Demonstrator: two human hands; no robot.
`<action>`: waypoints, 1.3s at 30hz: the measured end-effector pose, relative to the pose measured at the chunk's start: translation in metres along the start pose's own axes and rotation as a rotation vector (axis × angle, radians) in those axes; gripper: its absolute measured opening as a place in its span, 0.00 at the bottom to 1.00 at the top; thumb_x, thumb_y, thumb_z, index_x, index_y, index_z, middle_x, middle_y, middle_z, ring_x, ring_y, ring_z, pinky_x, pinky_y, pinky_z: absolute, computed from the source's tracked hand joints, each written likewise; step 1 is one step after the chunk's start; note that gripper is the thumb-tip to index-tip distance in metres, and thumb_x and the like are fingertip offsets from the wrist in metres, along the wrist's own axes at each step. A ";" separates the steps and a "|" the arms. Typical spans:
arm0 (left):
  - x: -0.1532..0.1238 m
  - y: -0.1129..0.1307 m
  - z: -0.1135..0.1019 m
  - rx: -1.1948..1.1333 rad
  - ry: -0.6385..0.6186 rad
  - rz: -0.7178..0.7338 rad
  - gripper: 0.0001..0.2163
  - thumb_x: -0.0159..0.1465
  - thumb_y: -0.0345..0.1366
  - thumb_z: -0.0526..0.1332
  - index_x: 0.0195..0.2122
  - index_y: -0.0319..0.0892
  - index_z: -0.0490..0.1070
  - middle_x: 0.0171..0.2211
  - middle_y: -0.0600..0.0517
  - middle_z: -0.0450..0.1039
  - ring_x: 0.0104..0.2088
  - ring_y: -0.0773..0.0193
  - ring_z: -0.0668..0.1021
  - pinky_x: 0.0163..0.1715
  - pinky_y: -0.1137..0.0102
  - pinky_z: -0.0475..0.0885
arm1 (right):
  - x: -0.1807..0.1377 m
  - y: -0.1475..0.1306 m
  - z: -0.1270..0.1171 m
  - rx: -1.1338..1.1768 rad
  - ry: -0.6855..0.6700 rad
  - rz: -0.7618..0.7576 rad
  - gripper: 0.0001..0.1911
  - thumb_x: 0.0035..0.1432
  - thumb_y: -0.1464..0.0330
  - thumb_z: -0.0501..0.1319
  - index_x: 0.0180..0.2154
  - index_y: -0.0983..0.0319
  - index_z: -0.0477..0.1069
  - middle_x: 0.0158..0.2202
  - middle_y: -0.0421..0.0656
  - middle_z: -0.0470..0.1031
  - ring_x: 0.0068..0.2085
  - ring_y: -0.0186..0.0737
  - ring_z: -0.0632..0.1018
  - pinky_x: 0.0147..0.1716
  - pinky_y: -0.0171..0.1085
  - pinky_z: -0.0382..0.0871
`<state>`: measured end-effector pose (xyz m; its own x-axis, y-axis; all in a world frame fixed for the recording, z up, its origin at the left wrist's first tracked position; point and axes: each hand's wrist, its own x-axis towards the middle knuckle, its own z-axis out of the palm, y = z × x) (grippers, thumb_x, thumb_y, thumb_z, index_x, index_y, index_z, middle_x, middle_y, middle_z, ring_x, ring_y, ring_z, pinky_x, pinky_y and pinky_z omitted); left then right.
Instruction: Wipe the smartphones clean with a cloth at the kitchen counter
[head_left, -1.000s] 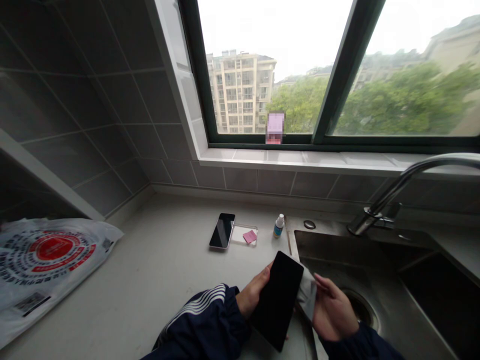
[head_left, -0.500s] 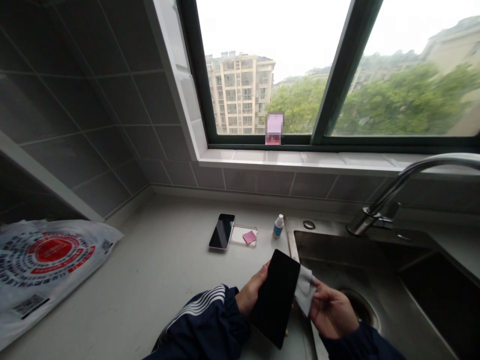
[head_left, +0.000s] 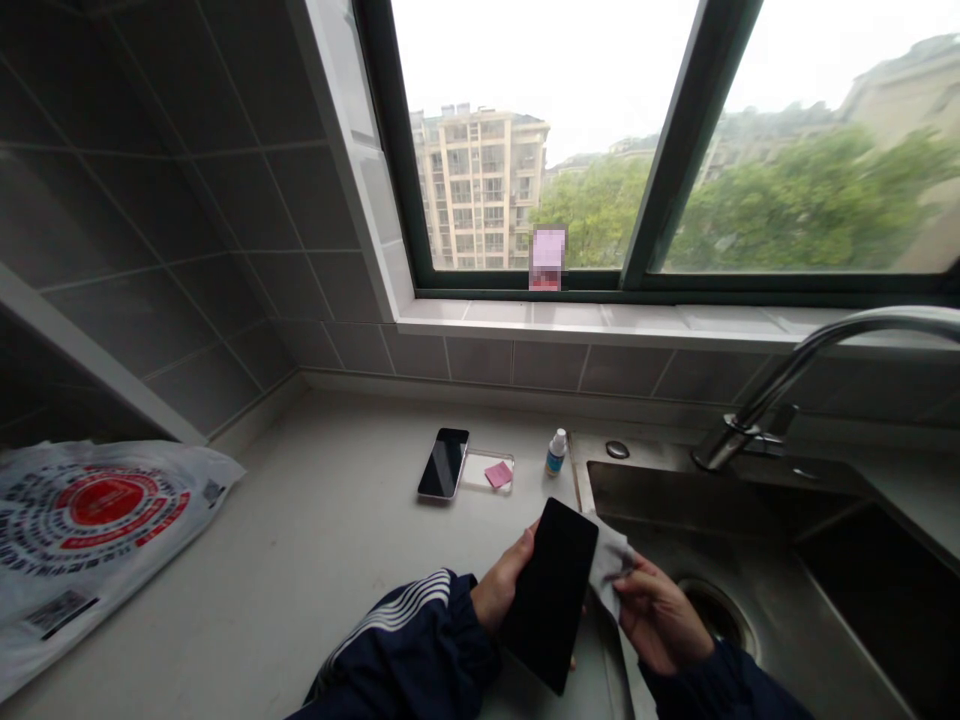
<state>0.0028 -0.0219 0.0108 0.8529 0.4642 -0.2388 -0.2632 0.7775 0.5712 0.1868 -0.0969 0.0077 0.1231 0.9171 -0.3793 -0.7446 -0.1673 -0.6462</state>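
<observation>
My left hand (head_left: 504, 582) grips a black tablet (head_left: 551, 600) by its left side, its dark screen facing up and tilted. A light grey cloth (head_left: 606, 555) is pinched in my right hand (head_left: 664, 612) at the tablet's right edge. Part of the cloth passes out of sight behind the tablet. Farther back on the counter lies a phone (head_left: 444, 464) with a black screen. Beside it is a clear phone case (head_left: 475, 474) with a small pink square (head_left: 498, 475) on it. A small white-capped bottle (head_left: 555, 454) stands upright near the sink.
To the right is a steel sink (head_left: 690, 540) with a curved faucet (head_left: 802, 370). A printed white plastic bag (head_left: 105, 540) lies on the counter (head_left: 315, 540) at the left. The tiled wall and window sill (head_left: 570, 318) bound the counter at the back.
My right hand has shifted slightly, and the cloth looks more bunched at the tablet's right edge. The tablet and my left hand stay almost still.
</observation>
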 end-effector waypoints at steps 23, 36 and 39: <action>-0.001 -0.001 -0.003 0.037 0.002 -0.052 0.33 0.63 0.59 0.45 0.66 0.49 0.47 0.41 0.43 0.76 0.34 0.54 0.80 0.34 0.59 0.73 | 0.001 0.001 0.001 -0.095 0.016 -0.066 0.24 0.37 0.79 0.67 0.40 0.59 0.79 0.32 0.42 0.80 0.31 0.39 0.80 0.32 0.36 0.74; -0.001 0.002 0.005 0.107 -0.009 0.086 0.30 0.66 0.53 0.47 0.66 0.47 0.50 0.46 0.44 0.76 0.34 0.58 0.80 0.42 0.59 0.71 | 0.000 0.002 0.010 -0.154 0.031 -0.134 0.25 0.47 0.68 0.73 0.48 0.57 0.72 0.41 0.42 0.79 0.34 0.38 0.80 0.30 0.32 0.74; -0.001 0.002 0.003 0.124 -0.014 0.093 0.29 0.66 0.53 0.47 0.65 0.48 0.51 0.46 0.44 0.76 0.34 0.58 0.80 0.40 0.60 0.72 | 0.000 0.002 0.011 -0.140 0.029 -0.121 0.24 0.48 0.67 0.73 0.48 0.58 0.72 0.41 0.43 0.80 0.35 0.39 0.81 0.33 0.34 0.75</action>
<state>0.0027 -0.0225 0.0145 0.8342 0.5247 -0.1697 -0.2841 0.6728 0.6831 0.1782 -0.0933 0.0143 0.2271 0.9230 -0.3106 -0.6246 -0.1067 -0.7736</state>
